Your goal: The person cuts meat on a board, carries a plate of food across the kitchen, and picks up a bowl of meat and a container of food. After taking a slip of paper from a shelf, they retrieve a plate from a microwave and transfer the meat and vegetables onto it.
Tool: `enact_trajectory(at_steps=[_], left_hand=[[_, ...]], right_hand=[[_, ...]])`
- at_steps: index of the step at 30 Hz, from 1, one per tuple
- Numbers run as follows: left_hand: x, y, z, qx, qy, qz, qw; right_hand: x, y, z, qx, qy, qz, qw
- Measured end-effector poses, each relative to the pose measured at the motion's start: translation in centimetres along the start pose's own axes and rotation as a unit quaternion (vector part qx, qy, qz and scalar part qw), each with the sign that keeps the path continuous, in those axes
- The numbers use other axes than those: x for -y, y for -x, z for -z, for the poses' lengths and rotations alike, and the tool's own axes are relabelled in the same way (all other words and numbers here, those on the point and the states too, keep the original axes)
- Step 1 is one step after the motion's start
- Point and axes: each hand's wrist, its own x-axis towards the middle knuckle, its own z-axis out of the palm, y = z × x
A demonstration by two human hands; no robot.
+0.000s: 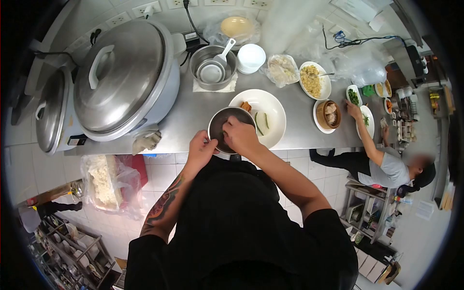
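Observation:
A small round metal bowl [220, 121] sits at the near edge of the steel counter [193, 113], overlapping a white plate [273, 107] that carries cucumber slices and orange pieces. My left hand [201, 148] grips the bowl's near rim. My right hand [240, 136] reaches into the bowl with its fingers curled, pressing inside it. What lies in the bowl is hidden by my fingers.
Two large lidded rice cookers [124, 79] stand at the left. Behind are a metal pot with a white scoop [213, 65], stacked white bowls [251, 58] and plates of food [314, 79]. A co-worker's hand [353, 110] reaches over plates at the right.

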Motion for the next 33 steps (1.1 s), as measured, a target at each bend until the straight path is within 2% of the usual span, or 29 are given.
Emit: enact_trajectory(at_steps=[1,2,4,5,7,11,12,14,15,17,21,23,27,30,32,33], left_hand=[[0.1,0.0,0.2,0.002,0.002,0.000,1.000],[-0.1,0.0,0.3,0.000,-0.004,0.005,1.000],[-0.5,0.2,0.2,-0.004,-0.006,0.017,1.000],[-0.4,0.2,0.3,-0.003,-0.006,0.019,1.000],[-0.2,0.1,0.4,0.018,0.036,0.057,0.998],[0.1,0.0,0.3,0.015,0.012,0.018,1.000],[0.0,0.0,0.6,0.016,0.014,0.017,1.000],[0.0,0.1,1.1,0.020,0.015,0.018,1.000],[0.0,0.1,1.5,0.021,0.012,0.032,0.999],[0.1,0.1,1.8,0.022,0.010,0.047,0.999],[0.2,0.3,1.8,0.012,0.015,0.037,0.999],[-0.1,0.4,1.8,0.005,0.019,0.028,0.999],[-0.1,0.4,1.8,0.014,0.016,0.034,0.999],[-0.5,0.5,1.5,0.015,0.021,0.044,0.999],[-0.9,0.3,1.3,0.009,0.027,0.050,0.998],[-1.0,0.3,1.2,0.006,0.031,0.048,0.998]], right_hand=[[-0.4,0.3,0.2,-0.046,-0.065,-0.018,0.997],[-0.9,0.6,0.6,-0.045,-0.063,-0.019,0.997],[-2.1,1.3,1.5,-0.068,-0.253,-0.138,0.955],[-2.6,1.7,2.0,-0.068,-0.252,-0.140,0.955],[-3.4,2.2,3.2,-0.040,-0.415,-0.241,0.876],[-6.3,3.2,6.4,-0.099,-0.445,-0.274,0.847],[-7.4,3.3,6.8,-0.098,-0.445,-0.275,0.847],[-9.6,3.3,7.0,-0.075,-0.329,-0.293,0.894],[-10.6,3.2,6.2,-0.077,-0.328,-0.295,0.894],[-13.0,3.2,3.7,0.020,-0.162,-0.289,0.943],[-13.5,2.6,2.3,0.028,-0.159,-0.309,0.937],[-13.1,2.9,2.8,-0.006,-0.096,-0.280,0.955],[-12.8,3.0,3.3,0.011,-0.101,-0.300,0.948],[-12.1,2.7,3.5,0.028,-0.056,-0.299,0.952],[-9.8,2.6,4.1,-0.118,0.013,-0.230,0.966],[-7.4,2.0,5.3,-0.112,-0.033,-0.187,0.975]])
